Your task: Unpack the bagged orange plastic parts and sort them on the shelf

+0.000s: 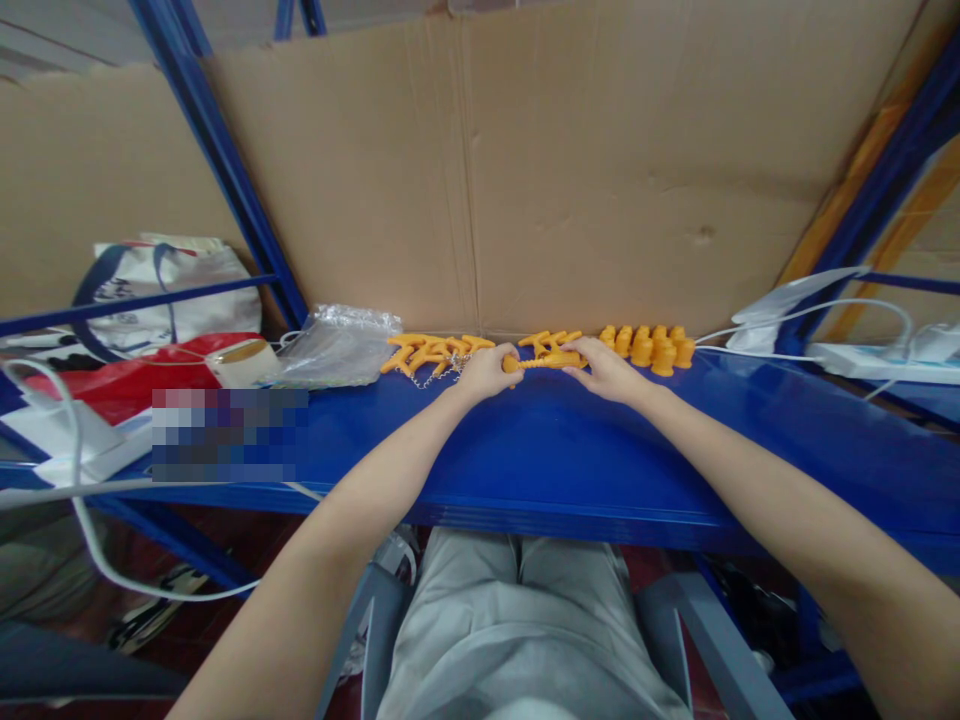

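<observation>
Over the back of the blue shelf, my left hand [489,373] is closed round one end of an orange plastic piece with a thin, ridged middle [534,364]. The fingers of my right hand [606,371] pinch its other, wider end. Its exact kind is too small to make out. Beside my left hand lies a pile of branching orange plastic parts [424,352] with thin metal chains among them. Behind the held piece are several similar orange parts [544,341]. Rows of orange cap-like pieces [651,347] stand just right of my right hand.
A clear plastic bag [341,345], a red bag [161,375] and a white tote bag [180,290] lie to the left. A white cable [97,560] hangs over the front edge. A cardboard sheet [600,160] closes the back; a white power strip [892,362] lies at right.
</observation>
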Demonstrator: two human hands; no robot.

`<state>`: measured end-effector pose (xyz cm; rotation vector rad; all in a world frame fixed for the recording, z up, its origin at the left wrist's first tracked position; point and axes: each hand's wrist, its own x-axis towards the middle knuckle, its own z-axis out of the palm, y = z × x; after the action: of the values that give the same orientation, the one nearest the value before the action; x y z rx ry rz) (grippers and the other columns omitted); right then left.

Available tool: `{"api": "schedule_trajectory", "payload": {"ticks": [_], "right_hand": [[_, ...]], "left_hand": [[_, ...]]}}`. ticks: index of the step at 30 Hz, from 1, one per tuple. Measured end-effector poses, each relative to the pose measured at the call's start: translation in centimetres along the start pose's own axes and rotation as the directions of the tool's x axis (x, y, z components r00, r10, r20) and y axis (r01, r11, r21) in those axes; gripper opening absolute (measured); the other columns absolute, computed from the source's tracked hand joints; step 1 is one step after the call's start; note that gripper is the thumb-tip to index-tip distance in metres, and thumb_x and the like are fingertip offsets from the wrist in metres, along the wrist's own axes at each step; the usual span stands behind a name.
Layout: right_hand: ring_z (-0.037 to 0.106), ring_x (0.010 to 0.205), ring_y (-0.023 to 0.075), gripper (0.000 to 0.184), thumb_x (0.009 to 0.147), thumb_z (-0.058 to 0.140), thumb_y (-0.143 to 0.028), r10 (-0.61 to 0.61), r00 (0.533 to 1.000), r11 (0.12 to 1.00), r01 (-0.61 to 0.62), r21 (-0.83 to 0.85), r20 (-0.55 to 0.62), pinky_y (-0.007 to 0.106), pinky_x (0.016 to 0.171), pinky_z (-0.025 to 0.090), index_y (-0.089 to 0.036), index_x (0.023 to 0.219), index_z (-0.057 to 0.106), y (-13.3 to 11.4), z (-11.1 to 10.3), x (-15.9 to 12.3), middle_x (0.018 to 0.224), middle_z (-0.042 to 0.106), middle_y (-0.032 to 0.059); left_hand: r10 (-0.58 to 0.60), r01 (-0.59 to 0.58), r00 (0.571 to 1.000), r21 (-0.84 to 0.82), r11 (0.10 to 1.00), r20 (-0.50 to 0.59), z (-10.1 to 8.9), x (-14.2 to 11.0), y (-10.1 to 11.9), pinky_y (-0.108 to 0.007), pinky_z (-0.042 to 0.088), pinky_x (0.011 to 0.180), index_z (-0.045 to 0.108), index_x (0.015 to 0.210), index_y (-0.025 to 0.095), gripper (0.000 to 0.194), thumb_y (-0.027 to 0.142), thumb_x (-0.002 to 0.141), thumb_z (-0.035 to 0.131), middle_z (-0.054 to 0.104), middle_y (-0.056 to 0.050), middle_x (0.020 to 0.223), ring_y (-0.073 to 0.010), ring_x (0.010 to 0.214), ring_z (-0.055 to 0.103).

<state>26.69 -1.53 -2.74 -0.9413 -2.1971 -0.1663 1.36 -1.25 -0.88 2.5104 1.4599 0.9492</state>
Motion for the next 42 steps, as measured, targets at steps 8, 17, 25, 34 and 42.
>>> {"api": "schedule_trajectory", "payload": {"ticks": [8, 17, 25, 34, 42], "right_hand": [[0.07, 0.102, 0.0295, 0.037, 0.086, 0.068, -0.039, 0.17, 0.985, 0.978, -0.169, 0.122, 0.007, 0.051, 0.095, 0.056, -0.02, 0.118, 0.067, -0.3, 0.1, 0.2, 0.117, 0.072, 0.0133], [0.069, 0.107, 0.0254, 0.049, 0.075, 0.078, -0.04, 0.304, 0.948, 0.85, -0.315, 0.421, 0.096, 0.049, 0.097, 0.056, -0.022, 0.119, 0.067, 0.5, -0.1, 0.1, 0.128, 0.067, 0.0119], [0.07, 0.106, 0.0238, 0.047, 0.076, 0.08, -0.035, 0.409, 0.895, 0.71, -0.434, 0.555, 0.177, 0.049, 0.101, 0.054, -0.019, 0.118, 0.065, 0.4, -0.9, 0.2, 0.113, 0.072, 0.0127], [0.072, 0.069, 0.0179, 0.027, 0.095, 0.062, -0.045, 0.557, 0.795, 0.6, -0.586, 0.544, 0.241, 0.034, 0.073, 0.062, -0.019, 0.102, 0.064, -1.6, -1.1, 0.7, 0.084, 0.075, 0.0087], [0.072, 0.071, 0.0164, 0.041, 0.084, 0.075, -0.029, 0.429, 0.84, 0.641, -0.542, 0.543, 0.332, 0.032, 0.07, 0.061, -0.021, 0.121, 0.058, -1.1, -1.7, 0.4, 0.092, 0.075, 0.0052]], "left_hand": [[0.055, -0.048, 0.998, 0.211, 0.976, -0.026, -0.5, -0.2, 0.3, -0.029, 0.049, 0.074, 0.069, 0.109, 0.023, 0.028, 0.029, 0.082, 0.065, 0.075, -0.006, 0.094, -0.0249, 0.09, 0.07], [0.067, -0.063, 0.998, 0.219, 0.974, -0.011, -0.3, -0.1, -0.4, -0.029, 0.049, 0.076, 0.065, 0.112, 0.023, 0.027, 0.036, 0.088, 0.065, 0.075, -0.005, 0.094, -0.0238, 0.089, 0.07], [0.118, -0.103, 0.991, 0.19, 0.976, -0.069, -0.2, 0.1, -1.1, -0.025, 0.045, 0.068, 0.065, 0.106, 0.023, 0.023, 0.038, 0.088, 0.067, 0.074, -0.003, 0.088, -0.0204, 0.085, 0.069], [0.126, -0.11, 0.99, 0.193, 0.975, -0.07, -0.4, -0.1, -0.5, -0.025, 0.044, 0.07, 0.066, 0.106, 0.02, 0.024, 0.035, 0.087, 0.068, 0.074, -0.006, 0.096, -0.0215, 0.088, 0.068], [0.144, -0.12, 0.985, 0.221, 0.968, -0.096, -0.3, 0.0, -0.9, -0.024, 0.043, 0.068, 0.066, 0.103, 0.022, 0.022, 0.036, 0.087, 0.066, 0.075, -0.004, 0.092, -0.0198, 0.086, 0.068]]}}
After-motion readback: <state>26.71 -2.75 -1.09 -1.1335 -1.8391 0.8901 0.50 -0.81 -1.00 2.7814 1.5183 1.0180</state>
